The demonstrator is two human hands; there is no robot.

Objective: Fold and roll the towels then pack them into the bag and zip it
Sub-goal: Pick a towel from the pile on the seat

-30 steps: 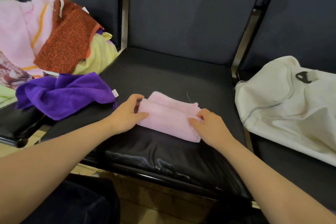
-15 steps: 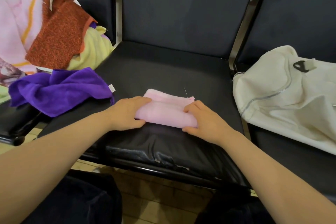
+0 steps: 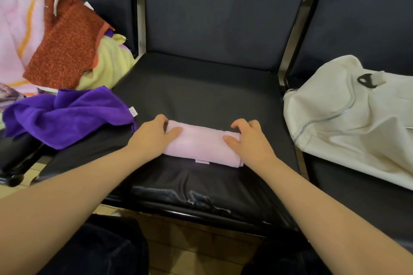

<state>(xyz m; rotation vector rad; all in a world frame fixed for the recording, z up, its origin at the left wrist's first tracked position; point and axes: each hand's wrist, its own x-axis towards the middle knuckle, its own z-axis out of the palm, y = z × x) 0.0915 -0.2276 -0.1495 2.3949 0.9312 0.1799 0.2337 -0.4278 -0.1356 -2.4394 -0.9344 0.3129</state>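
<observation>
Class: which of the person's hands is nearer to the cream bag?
Right. The right hand grips the end of the pink towel roll nearer the cream bag; the left hand grips its far end.

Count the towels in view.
5 plainly: pink roll on the middle seat; purple towel just left of it; orange-red towel, yellow towel and striped pale-pink towel heaped farther left. More may lie buried in that heap.

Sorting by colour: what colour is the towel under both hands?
The towel is pale pink; head view.
</observation>
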